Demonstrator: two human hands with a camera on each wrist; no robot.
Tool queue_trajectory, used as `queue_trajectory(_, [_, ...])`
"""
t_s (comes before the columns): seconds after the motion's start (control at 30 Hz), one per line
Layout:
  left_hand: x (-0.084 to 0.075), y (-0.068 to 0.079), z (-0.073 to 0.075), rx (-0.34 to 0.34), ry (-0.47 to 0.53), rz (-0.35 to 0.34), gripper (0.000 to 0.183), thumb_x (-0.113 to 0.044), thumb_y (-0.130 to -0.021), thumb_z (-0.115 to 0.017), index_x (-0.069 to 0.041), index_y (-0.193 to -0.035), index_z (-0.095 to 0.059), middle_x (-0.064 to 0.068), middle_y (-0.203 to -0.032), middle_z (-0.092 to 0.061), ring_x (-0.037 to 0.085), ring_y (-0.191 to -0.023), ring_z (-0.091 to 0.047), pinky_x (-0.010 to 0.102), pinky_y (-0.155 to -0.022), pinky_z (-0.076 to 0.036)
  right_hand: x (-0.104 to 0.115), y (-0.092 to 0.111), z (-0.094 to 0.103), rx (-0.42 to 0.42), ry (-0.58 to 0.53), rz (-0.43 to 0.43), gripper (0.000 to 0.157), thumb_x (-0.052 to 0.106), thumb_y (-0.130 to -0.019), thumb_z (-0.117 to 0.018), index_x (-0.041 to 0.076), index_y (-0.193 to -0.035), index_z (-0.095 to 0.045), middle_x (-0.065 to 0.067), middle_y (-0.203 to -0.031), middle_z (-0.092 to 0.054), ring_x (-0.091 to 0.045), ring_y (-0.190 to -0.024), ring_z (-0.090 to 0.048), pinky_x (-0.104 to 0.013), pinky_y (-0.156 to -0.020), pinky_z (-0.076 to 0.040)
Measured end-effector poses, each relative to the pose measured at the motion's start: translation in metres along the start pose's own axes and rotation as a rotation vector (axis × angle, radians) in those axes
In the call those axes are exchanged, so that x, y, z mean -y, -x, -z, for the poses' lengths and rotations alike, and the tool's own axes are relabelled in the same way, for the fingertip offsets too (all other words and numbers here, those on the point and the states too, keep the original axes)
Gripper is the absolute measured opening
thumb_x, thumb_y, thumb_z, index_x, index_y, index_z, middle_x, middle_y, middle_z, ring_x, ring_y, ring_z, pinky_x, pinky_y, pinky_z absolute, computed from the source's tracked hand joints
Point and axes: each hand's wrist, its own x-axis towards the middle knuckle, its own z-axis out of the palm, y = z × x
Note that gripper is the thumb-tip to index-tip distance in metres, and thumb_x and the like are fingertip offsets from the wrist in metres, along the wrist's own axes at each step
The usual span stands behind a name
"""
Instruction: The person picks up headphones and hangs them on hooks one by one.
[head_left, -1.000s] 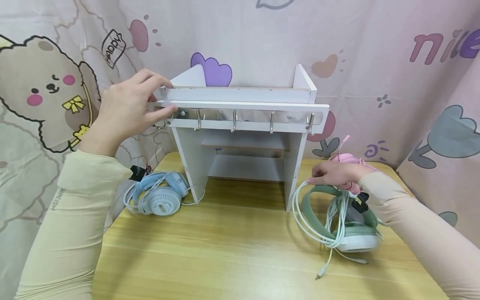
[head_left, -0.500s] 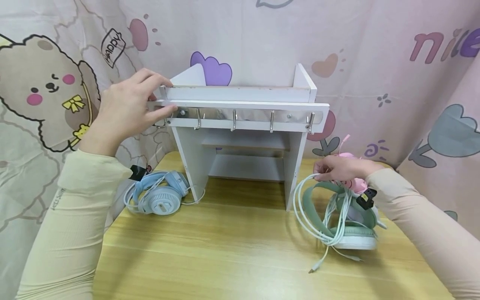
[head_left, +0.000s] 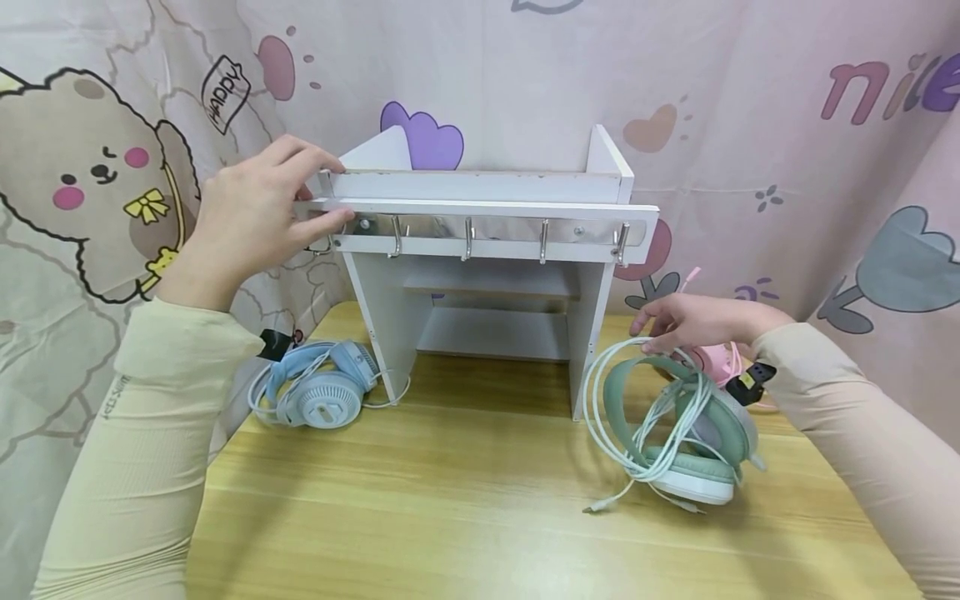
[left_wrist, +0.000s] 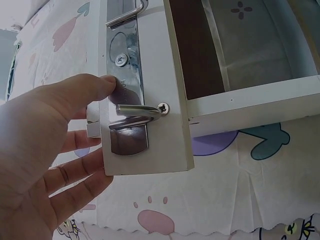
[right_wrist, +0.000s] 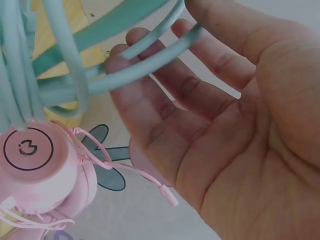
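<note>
Head view: right fingers [head_left: 648,314] seemingly pinch pale-green cable [right_wrist: 145,68]; left fingers [head_left: 318,158] grip hook rail [head_left: 506,228].

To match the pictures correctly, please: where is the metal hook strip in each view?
Head: the metal hook strip crosses the upper middle, beside the left hand.
Left wrist: the metal hook strip runs down from the top edge, left of centre.
Right wrist: not in it.
Shared landmark: the printed curtain behind.
</note>
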Motion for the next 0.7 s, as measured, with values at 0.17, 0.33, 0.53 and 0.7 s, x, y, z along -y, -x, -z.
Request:
queue_trajectory(0.17, [0.000, 0.001, 0.000, -0.002, 0.002, 0.003, 0.049, -0.048, -0.091, -0.070, -0.021, -0.131, -0.059, 0.007, -0.125, -0.059, 0.030, -0.088, -0.068, 0.049, -0.062, -0.044, 0.004, 0.005, 0.005, -0.002, 0.050, -0.019, 0.038, 0.028, -0.093, -0.072, 0.009, -0.125, -0.066, -0.004, -0.088, -0.072, -0.014, -0.074, -0.063, -0.028, -0.067, -0.054])
queue_trajectory(0.33, [0.000, 0.000, 0.000, -0.003, -0.001, 0.004, 0.050, -0.049, -0.091, -0.069, -0.021, -0.131, -0.059, 0.007, -0.126, -0.059, 0.030, -0.087, -0.068, 0.049, -0.061, -0.043, 0.006, 0.010, 0.008, -0.024, 0.076, 0.004, 0.035, 0.031, -0.092, -0.073, 0.009, -0.120, -0.070, -0.002, -0.087, -0.072, -0.012, -0.078, -0.064, -0.024, -0.069, -0.053])
queue_trajectory(0.53, [0.000, 0.000, 0.000, 0.011, -0.005, 0.013, 0.050, -0.050, -0.091, -0.069, -0.022, -0.132, -0.059, 0.007, -0.126, -0.059, 0.030, -0.087, -0.068, 0.048, -0.061, -0.043, 0.007, 0.013, 0.009, -0.004, 0.033, 0.003, 0.028, 0.027, -0.093, -0.072, 0.007, -0.112, -0.071, -0.004, -0.082, -0.072, -0.008, -0.071, -0.063, -0.026, -0.065, -0.055])
queue_trajectory(0.7, [-0.001, 0.000, 0.000, 0.019, -0.006, 0.017, 0.050, -0.050, -0.092, -0.068, -0.022, -0.132, -0.058, 0.007, -0.126, -0.059, 0.030, -0.087, -0.067, 0.048, -0.061, -0.043, 0.010, 0.017, 0.013, -0.024, 0.061, 0.000, 0.021, 0.026, -0.089, -0.074, 0.010, -0.103, -0.073, 0.001, -0.085, -0.072, -0.005, -0.077, -0.063, -0.023, -0.070, -0.053])
